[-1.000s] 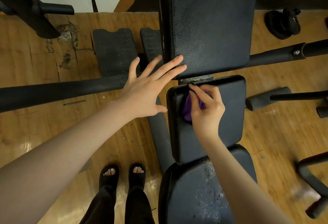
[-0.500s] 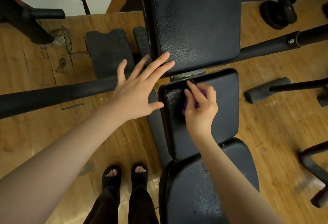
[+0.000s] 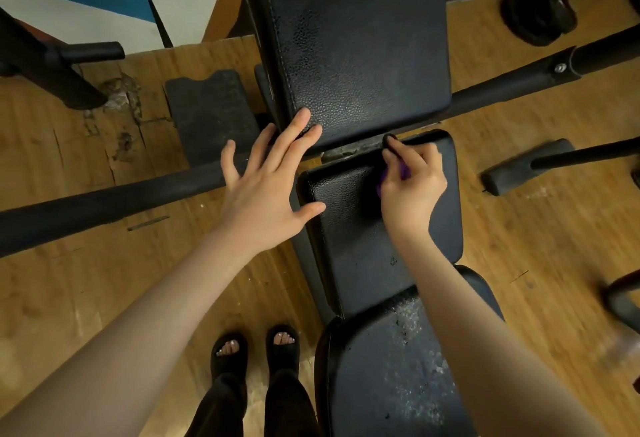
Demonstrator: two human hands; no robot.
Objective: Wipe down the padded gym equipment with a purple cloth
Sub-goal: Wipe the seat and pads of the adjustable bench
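Your feet: black open-toed sandals (image 3: 254, 350) stand on the wooden floor (image 3: 86, 298), just left of the bench.
Nearest pad: the lower black pad (image 3: 398, 384) sits under your right forearm; its skin is worn and speckled with pale flakes.
Middle pad: the small black pad (image 3: 346, 228) lies beyond it, smooth and dark, touching the nearest pad at its lower edge.
Your right hand: your right hand (image 3: 412, 183) curls its fingers round the purple cloth (image 3: 403, 170) at the far end of the middle pad; only slivers of purple show between the fingers.
Your left hand: your left hand (image 3: 266, 187) is spread flat, fingertips resting on the near corner of the large pad, thumb touching the middle pad's left edge.
Gap: a scuffed grey metal strip (image 3: 353, 151) shows between the middle and large pads.
Large pad: the long pebbled black pad (image 3: 360, 45) runs away from you.
Floor around: a black bar (image 3: 104, 204) crosses at left; another bar (image 3: 519, 80) runs off right; the floor planks are cracked and chipped at far left.
Far room: a white and blue wall (image 3: 104, 10).
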